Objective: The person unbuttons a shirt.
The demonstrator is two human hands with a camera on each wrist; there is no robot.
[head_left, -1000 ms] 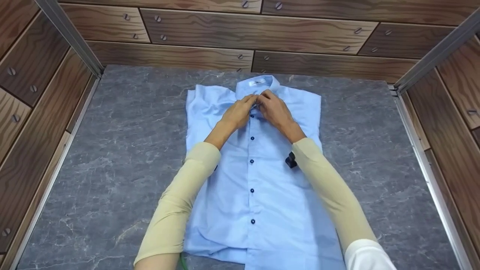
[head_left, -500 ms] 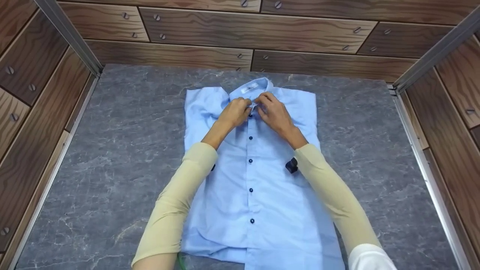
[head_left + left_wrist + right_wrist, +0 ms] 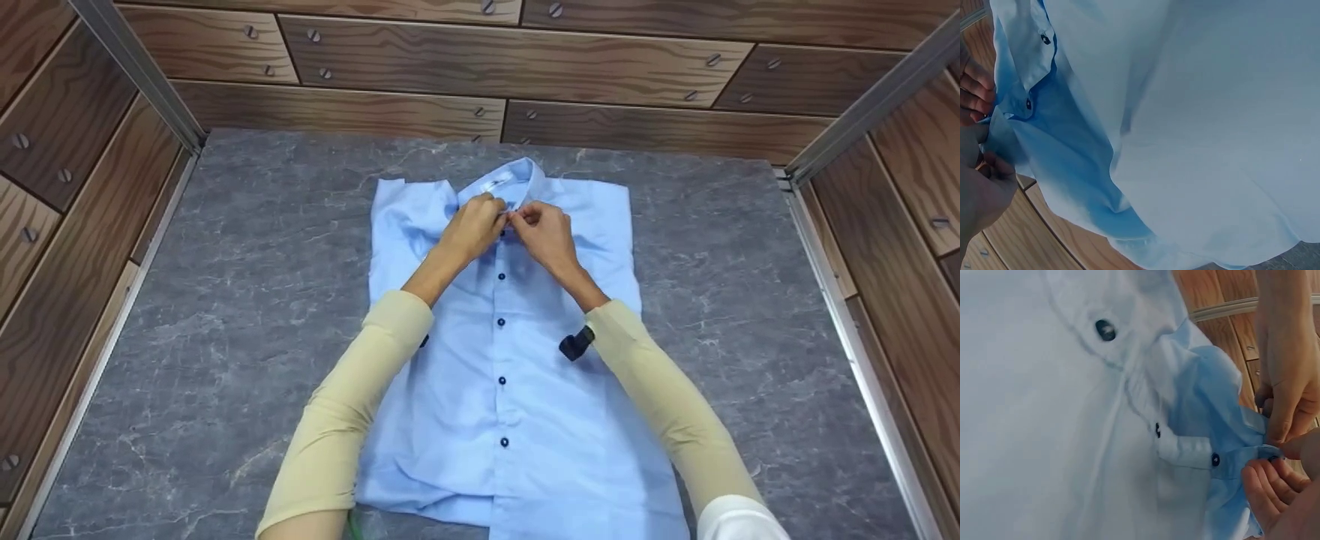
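One creased shirt [image 3: 450,420], pinched | left hand [image 3: 472,229], right hand [image 3: 547,236] | round buttons [image 3: 504,442]

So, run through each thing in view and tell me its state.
Shirt, lying front up, wrinkled
Collar, standing up
Label, exposed inside collar
Lower buttons, seemingly fastened
Left fingers, pinching shirt near collar
Right fingers, pinching shirt near collar
Collar button, at right fingers, fastening unclear

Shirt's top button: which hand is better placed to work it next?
Probably the right hand: its fingers are at the top button, while the left hand holds the shirt beside it.
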